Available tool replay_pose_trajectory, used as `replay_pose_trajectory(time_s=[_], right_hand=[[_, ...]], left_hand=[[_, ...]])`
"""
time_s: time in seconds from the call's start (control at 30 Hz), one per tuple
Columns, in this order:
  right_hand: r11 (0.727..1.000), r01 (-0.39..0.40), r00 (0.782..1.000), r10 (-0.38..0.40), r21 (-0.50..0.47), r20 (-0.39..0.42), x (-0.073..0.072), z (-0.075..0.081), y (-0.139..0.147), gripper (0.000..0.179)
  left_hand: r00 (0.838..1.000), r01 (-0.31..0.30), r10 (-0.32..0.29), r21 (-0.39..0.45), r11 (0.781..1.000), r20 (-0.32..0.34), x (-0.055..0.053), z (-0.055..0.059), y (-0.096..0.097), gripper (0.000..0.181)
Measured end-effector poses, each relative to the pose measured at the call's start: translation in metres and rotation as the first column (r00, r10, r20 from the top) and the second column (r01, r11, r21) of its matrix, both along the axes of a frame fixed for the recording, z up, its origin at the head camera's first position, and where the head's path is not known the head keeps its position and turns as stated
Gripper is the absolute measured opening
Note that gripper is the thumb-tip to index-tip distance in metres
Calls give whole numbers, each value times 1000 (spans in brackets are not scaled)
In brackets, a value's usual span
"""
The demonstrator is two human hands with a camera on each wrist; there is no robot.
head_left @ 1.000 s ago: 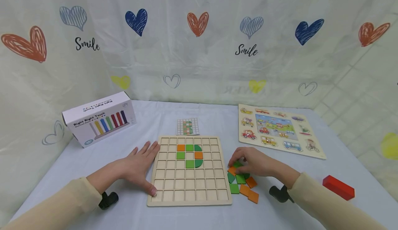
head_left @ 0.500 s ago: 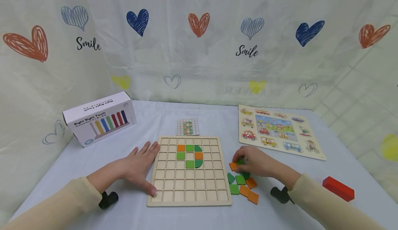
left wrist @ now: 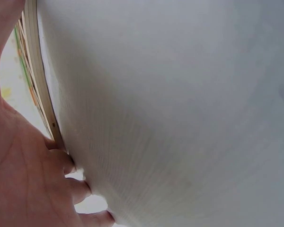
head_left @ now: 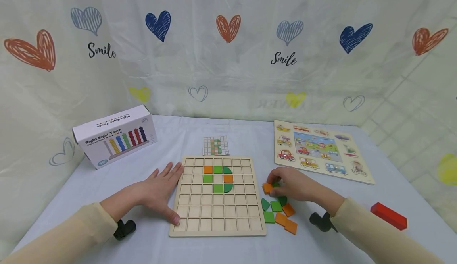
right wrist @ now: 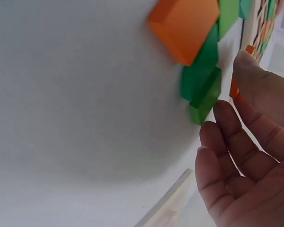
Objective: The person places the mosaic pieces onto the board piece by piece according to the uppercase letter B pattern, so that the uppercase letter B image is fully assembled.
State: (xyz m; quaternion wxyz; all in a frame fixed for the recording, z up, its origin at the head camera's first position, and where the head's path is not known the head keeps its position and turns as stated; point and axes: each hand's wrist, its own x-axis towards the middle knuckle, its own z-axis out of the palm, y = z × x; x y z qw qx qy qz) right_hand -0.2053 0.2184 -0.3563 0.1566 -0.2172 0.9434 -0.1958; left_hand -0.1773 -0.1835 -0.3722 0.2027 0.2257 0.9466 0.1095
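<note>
In the head view my left hand lies with fingers spread along the left edge of the wooden grid board. Its thumb rests on the board's lower left corner. Orange and green tiles sit in the board's upper cells, two of them rounded dark green pieces. To the right of the board, my right hand pinches an orange square tile between thumb and forefinger. The right wrist view shows that orange tile partly behind the thumb. Below and beside this hand lie loose tiles, including a green square and an orange one.
A small pattern card lies behind the board. At the back left stands a white bead-toy box. A vehicle picture puzzle is at the back right, and a red block lies at the far right.
My right hand has drawn slightly up and right with the orange tile, away from the dark green piece near the board. The left hand keeps its place on the board.
</note>
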Motion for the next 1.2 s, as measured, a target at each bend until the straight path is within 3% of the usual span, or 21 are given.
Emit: replay_pose_trajectory(time_s=[0.3, 0.73, 1.2], right_hand=[[997, -12, 999, 9, -70, -34, -4, 6, -22, 14], [989, -63, 998, 61, -131, -20, -9, -1, -82, 17], [989, -123, 991, 118, -86, -61, -4, -2, -139, 18]], left_hand=[[1000, 9, -9, -6, 1000, 1, -1, -1, -1, 147], [1000, 4, -4, -8, 1000, 2, -1, 0, 0, 146], [1000, 0, 0, 1, 1000, 4, 0, 1, 0, 146]])
